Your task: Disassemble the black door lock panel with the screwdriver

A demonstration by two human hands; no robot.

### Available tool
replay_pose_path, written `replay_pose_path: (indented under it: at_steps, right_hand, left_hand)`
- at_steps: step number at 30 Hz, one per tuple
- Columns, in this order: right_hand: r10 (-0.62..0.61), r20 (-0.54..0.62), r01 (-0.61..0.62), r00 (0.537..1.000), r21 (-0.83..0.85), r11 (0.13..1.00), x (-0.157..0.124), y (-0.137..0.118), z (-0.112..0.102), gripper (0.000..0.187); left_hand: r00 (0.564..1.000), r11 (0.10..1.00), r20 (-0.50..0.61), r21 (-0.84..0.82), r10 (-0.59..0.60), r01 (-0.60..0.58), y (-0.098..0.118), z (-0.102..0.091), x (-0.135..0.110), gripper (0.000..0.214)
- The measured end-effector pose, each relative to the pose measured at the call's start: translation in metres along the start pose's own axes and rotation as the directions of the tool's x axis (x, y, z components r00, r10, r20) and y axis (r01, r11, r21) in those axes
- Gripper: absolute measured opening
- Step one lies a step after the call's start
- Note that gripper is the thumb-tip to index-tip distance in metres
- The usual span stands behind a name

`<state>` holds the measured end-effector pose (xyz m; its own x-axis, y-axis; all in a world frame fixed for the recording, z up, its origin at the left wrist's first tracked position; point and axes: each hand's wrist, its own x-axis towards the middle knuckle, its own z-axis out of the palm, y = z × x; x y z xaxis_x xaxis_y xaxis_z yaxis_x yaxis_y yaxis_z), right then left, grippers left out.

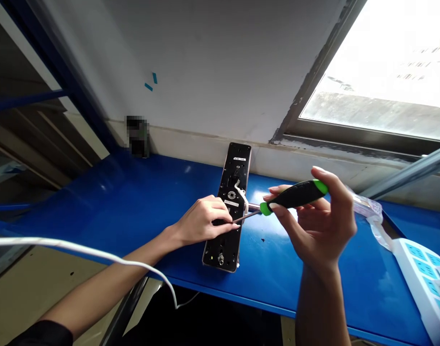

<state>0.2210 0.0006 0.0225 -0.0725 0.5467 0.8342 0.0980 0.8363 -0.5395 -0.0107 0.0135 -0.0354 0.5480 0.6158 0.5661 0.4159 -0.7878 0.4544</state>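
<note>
A long black lock panel (227,191) lies lengthwise on the blue bench (133,202), its back side up with small parts and a white piece (241,194) on it. My left hand (201,221) rests on the panel's middle, fingers curled and pinched around the screwdriver's metal tip. My right hand (313,216) is raised to the right, fingers wrapped round the black and green handle of the screwdriver (294,196). The shaft slants down left to the panel.
A white power strip (421,274) with blue sockets lies at the bench's right end, a clear plastic bag (367,209) behind it. A white cable (97,257) crosses the lower left. A window (385,72) is at the upper right, blue shelving (43,93) at the left.
</note>
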Motion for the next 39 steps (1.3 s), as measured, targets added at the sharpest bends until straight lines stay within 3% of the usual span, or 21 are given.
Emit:
replay_pose_path:
  at_steps: [8,15,24,31,39]
  right_hand:
    - [-0.001,0.068,0.003,0.998,-0.034,0.999,0.001,0.011,0.018,0.077]
    - [-0.052,0.065,0.057,0.996,-0.076,0.995,0.008,0.007,0.021,0.077]
    - [-0.109,0.163,0.129,0.981,-0.123,0.984,0.013,0.006,0.028,0.082]
    - [-0.141,0.146,0.165,0.979,-0.164,0.973,0.013,0.01,0.034,0.079]
    - [-0.156,0.155,0.18,0.975,-0.156,0.971,0.011,0.004,0.04,0.075]
  left_hand:
    - [0.995,0.999,-0.094,-0.008,-0.036,0.036,-0.01,-0.009,-0.027,0.013]
    - [0.99,0.998,-0.141,-0.061,-0.025,0.016,-0.016,-0.008,-0.024,0.013]
    - [0.993,0.994,-0.044,-0.009,0.109,-0.109,-0.024,-0.008,-0.022,0.016]
    - [0.982,0.991,-0.135,-0.027,0.129,-0.134,-0.029,-0.002,-0.029,0.015]
    - [0.984,0.985,-0.142,-0.118,0.111,-0.129,-0.024,0.001,-0.033,0.014]
